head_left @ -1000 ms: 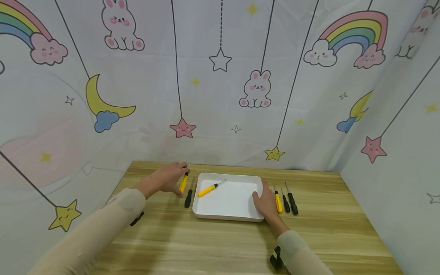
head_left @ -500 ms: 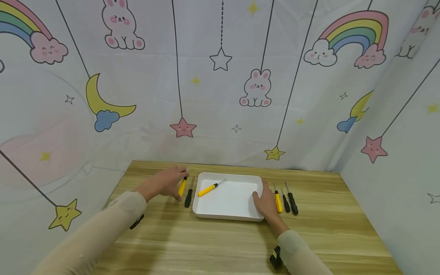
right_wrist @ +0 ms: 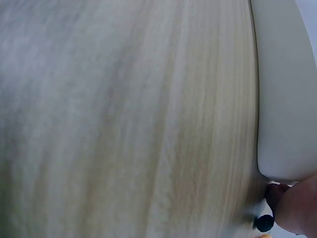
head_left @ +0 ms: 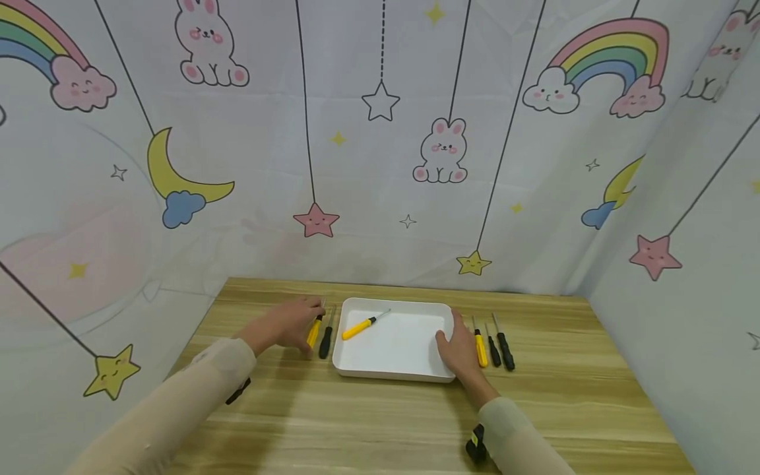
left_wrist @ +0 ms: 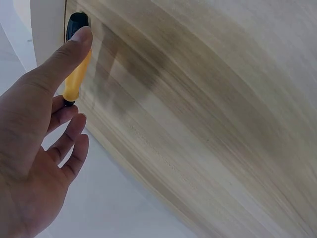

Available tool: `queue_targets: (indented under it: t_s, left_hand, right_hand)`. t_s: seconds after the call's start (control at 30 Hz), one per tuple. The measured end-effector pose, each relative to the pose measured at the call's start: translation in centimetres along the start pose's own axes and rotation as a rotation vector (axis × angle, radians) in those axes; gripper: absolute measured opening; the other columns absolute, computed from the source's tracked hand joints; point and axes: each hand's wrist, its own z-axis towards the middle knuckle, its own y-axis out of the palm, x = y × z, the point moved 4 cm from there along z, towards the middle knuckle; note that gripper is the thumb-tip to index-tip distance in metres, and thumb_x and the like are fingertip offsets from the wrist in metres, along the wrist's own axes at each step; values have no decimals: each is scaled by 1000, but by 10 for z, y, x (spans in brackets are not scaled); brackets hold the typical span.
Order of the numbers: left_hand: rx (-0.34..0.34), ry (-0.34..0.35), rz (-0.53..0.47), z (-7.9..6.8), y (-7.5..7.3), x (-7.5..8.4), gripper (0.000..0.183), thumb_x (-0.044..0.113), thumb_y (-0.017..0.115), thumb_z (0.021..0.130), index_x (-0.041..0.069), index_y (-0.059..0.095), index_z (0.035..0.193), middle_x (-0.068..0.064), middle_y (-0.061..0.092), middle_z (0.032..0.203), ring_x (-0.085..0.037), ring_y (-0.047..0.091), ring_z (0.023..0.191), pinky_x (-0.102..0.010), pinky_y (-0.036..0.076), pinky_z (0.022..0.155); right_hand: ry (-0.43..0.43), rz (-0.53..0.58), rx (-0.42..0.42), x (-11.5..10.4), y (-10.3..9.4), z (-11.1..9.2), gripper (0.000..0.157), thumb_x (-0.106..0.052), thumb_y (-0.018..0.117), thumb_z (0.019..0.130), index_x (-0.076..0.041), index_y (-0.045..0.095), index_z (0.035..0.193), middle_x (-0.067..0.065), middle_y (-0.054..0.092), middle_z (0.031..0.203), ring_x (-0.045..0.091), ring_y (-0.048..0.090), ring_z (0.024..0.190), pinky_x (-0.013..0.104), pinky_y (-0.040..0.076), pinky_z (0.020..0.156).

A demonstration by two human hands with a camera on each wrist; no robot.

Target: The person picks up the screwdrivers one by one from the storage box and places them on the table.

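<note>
My left hand (head_left: pixel 289 324) pinches a yellow-handled screwdriver (head_left: pixel 314 334) between thumb and fingers, left of the white tray, its tip facing the back wall. In the left wrist view the thumb lies along the black end of that screwdriver's handle (left_wrist: pixel 77 82); the ring and little fingers stay off it. At the tray's right side, my right hand (head_left: pixel 462 351) grips the rim of the white tray (head_left: pixel 394 377), thumb inside and fingers over the edge. Another yellow screwdriver (head_left: pixel 357 329) lies inside the tray, at its left. A black-handled screwdriver (head_left: pixel 326 342) rests between the left hand and the tray.
To the right of the right hand lie a yellow screwdriver (head_left: pixel 481 349), a small black screwdriver (head_left: pixel 494 353) and a larger black one (head_left: pixel 506 353). The wooden table (head_left: pixel 368 422) ends at a patterned cloth wall (head_left: pixel 386 257) behind and another at the right.
My left hand has brought the yellow screwdriver a little nearer to me and lower, beside the black one. The right hand and the tray have stayed in place.
</note>
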Motion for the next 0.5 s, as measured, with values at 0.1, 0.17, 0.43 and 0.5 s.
queue_targets:
  t_s: [0.1,0.17,0.43,0.5]
  left_hand:
    - [2,3,15,1,2,1,98,55,97,70,7,59,147,-10,53,143,-31,57,118,-53,55,104]
    - [-1,3,21,2,3,1,97,55,97,70,8,60,146,-9,54,140,-30,57,117,-52,55,102]
    - [-47,-12,-6,3,12,2,95,51,96,73,8,58,148,-14,49,155,-37,52,133,-56,49,110]
    - [-40,-3,-11,3,13,3,94,51,96,74,7,58,148,-15,48,156,-40,52,135,-57,50,109]
  right_hand:
    - [4,3,0,0,0,0,68,-16,59,104,2,31,163,32,46,157,51,45,144,63,37,119]
    - [5,10,0,-1,-1,-1,68,-16,59,103,2,31,163,32,46,158,51,45,144,63,37,119]
    - [8,18,-4,0,-1,-1,70,-17,60,103,1,31,164,31,46,158,50,45,144,62,37,119]
    - [10,18,-6,0,-1,-1,71,-17,60,103,1,30,164,31,45,159,50,44,145,62,37,119]
